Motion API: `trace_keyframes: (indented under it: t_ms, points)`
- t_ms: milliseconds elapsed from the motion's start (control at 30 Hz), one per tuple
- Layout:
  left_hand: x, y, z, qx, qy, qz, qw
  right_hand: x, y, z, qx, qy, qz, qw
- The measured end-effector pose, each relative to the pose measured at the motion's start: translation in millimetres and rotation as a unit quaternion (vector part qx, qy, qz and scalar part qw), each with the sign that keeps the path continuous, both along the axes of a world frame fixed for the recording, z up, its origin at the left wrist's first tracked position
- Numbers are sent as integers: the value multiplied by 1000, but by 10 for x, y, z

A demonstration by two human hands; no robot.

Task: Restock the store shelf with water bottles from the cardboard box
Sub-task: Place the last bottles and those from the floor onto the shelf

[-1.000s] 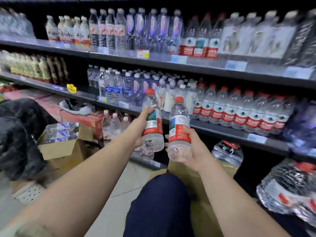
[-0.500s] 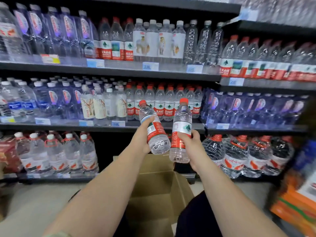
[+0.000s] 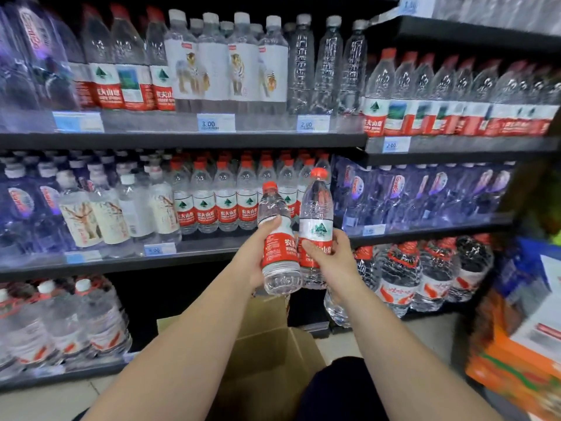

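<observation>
My left hand [image 3: 258, 253] grips a red-capped water bottle [image 3: 277, 238] by its red label, tilted slightly left. My right hand [image 3: 331, 256] grips a second, taller-looking bottle [image 3: 315, 214] upright, touching the first. Both are held up in front of the middle shelf [image 3: 212, 253], just right of a row of matching red-label bottles [image 3: 226, 205]. The open cardboard box [image 3: 267, 354] stands on the floor below my arms; its inside is hidden.
The shelves are packed with other water: white-label bottles [image 3: 121, 214] to the left, blue-label ones [image 3: 425, 192] to the right, large jugs [image 3: 409, 278] on the bottom shelf. Orange packages [image 3: 516, 360] crowd the right edge. My knee [image 3: 340, 390] is beside the box.
The view has moved closer to the shelf and a little left. Both hands have lifted the two bottles higher and nearer the red-label row; the left bottle is less tilted.
</observation>
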State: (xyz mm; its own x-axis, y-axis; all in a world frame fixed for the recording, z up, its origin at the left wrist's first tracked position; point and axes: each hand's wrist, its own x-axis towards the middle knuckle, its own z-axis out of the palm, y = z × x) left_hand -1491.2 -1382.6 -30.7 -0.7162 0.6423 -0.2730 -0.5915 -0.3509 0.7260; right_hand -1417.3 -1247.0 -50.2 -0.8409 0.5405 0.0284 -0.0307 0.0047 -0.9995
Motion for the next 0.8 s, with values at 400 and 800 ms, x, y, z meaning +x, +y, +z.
trace_keyframes:
  t_ms: [400, 800]
  points:
    - [-1106, 266, -141, -58, 21, 46, 997, -999, 592, -119, -23, -9, -32, 999]
    - [-1797, 862, -89, -137, 154, 106, 973, -1767, 1142, -267, 118, -24, -45, 992]
